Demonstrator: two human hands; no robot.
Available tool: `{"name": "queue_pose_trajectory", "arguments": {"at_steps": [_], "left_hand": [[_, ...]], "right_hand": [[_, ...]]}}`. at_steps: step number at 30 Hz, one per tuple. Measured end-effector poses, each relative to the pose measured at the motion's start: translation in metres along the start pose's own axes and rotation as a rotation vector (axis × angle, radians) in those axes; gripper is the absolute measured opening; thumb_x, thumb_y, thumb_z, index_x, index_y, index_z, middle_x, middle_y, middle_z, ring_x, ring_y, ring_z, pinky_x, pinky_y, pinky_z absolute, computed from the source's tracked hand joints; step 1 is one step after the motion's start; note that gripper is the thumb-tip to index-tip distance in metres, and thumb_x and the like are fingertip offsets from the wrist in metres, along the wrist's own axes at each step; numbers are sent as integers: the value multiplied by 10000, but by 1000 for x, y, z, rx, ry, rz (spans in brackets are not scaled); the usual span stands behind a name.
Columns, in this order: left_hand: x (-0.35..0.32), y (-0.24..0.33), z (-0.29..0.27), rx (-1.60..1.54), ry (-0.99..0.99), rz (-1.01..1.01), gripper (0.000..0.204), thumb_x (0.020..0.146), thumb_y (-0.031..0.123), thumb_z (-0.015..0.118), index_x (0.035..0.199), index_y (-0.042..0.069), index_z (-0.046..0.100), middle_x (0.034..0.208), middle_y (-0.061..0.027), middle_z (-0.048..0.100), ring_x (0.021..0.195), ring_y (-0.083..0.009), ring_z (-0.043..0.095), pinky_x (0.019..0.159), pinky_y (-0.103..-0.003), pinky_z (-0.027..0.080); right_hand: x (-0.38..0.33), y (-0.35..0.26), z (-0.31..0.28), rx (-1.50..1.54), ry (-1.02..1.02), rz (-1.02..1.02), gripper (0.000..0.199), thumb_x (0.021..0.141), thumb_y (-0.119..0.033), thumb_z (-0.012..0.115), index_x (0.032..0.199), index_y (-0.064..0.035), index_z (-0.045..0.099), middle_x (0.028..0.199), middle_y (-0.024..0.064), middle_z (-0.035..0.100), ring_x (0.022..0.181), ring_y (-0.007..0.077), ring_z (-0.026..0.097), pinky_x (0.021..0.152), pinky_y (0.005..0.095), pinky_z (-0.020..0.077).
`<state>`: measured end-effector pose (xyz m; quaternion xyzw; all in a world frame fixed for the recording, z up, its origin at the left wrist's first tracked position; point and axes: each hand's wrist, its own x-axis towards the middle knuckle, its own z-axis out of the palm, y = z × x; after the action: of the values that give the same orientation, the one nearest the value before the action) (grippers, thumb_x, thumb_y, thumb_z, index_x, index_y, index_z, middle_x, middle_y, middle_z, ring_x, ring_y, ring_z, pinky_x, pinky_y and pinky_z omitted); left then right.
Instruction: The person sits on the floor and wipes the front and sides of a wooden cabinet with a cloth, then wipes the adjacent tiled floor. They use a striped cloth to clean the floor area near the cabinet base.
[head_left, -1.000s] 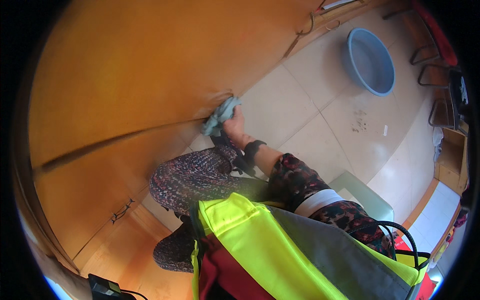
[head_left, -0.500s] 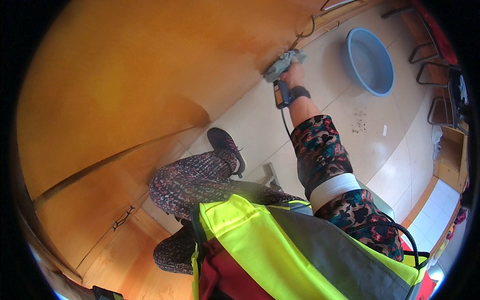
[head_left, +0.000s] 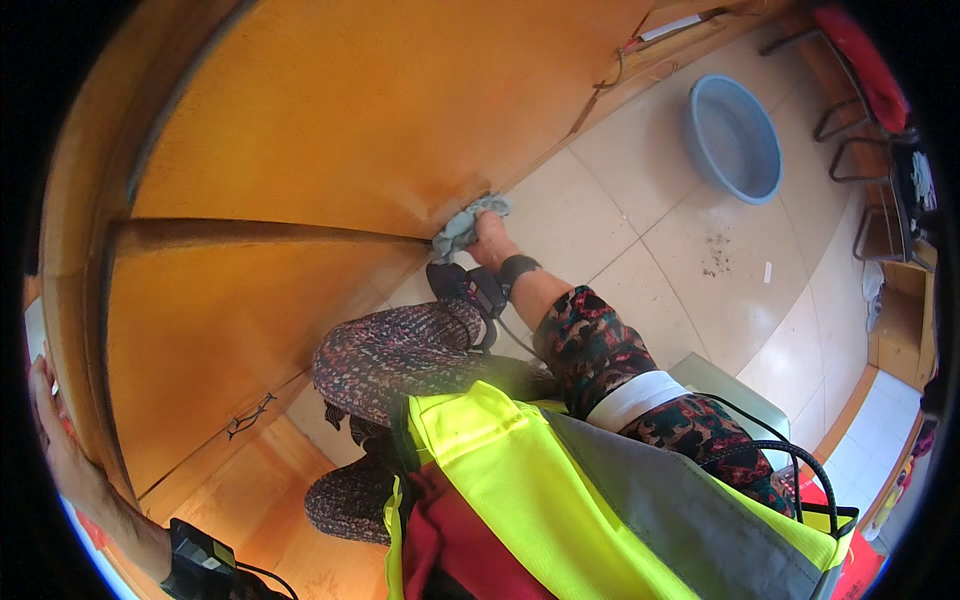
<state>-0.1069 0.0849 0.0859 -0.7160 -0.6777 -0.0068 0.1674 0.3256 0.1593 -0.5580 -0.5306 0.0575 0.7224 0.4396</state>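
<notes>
My right hand (head_left: 488, 242) presses a grey-green cloth (head_left: 458, 228) against the lower edge of an orange-brown wooden cabinet door (head_left: 350, 130). Its fingers are closed on the cloth and partly hidden by it. My shoe, half covered by the wrist device (head_left: 486, 290), is just below that hand. At the far left my left hand (head_left: 68, 455) is stretched out along the cabinet's side edge (head_left: 75, 330). The fingers look straight and hold nothing that shows; whether they touch the wood I cannot tell.
A blue plastic basin (head_left: 735, 140) stands on the tiled floor (head_left: 640, 290) at the upper right. Dark specks (head_left: 716, 255) lie below it. Metal-legged chairs (head_left: 862, 160) line the right side. A pale stool (head_left: 735, 385) is beside my right arm. A dark door handle (head_left: 250, 415) sticks out at lower left.
My right hand has moved left and nearer with the cloth, along the cabinet's bottom edge. The left hand has come into view at the far left. The door stands at a different angle in the picture.
</notes>
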Motion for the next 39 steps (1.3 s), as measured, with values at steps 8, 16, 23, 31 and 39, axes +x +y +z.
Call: {"name": "queue_pose_trajectory", "arguments": {"at_steps": [8,16,23,31,39], "left_hand": [[27,98,25,-166,220,-169,280,1004,221,523,1178,60,670,1058,-28,687,950,-105,613,775,-237,490],[28,127,13,-329,336,-204,276,982,199,569,1079,-49,643,982,-77,668,923,-161,589,863,-274,460],[25,120,21,-346,305,-252,288,986,211,563,1095,-41,648,1009,-74,682,932,-156,602,864,-275,464],[17,163,9,-67,393,-109,334,1018,229,448,1214,41,643,1169,-91,676,1135,-251,609,940,-311,470],[7,223,-10,346,417,146,458,1014,267,387,1402,29,430,1377,-162,513,1259,-307,503,1041,-363,423]], "right_hand": [[-142,-92,78,274,-94,-64,139,928,-83,412,940,-11,530,823,157,630,732,334,643,658,488,547],[-287,-209,134,225,-151,-914,307,849,-37,555,1151,-47,500,1084,113,520,1010,233,538,838,380,480],[-241,-302,140,-133,216,-1816,464,763,-47,638,1206,-18,503,1142,208,526,1059,412,498,948,452,397],[-118,-183,69,-46,400,-1165,568,943,-161,569,1429,-8,319,1321,176,510,1200,325,492,1000,373,385],[-37,-94,13,410,173,-99,352,936,-143,535,1279,-79,488,1054,76,583,925,261,572,850,424,445]]}}
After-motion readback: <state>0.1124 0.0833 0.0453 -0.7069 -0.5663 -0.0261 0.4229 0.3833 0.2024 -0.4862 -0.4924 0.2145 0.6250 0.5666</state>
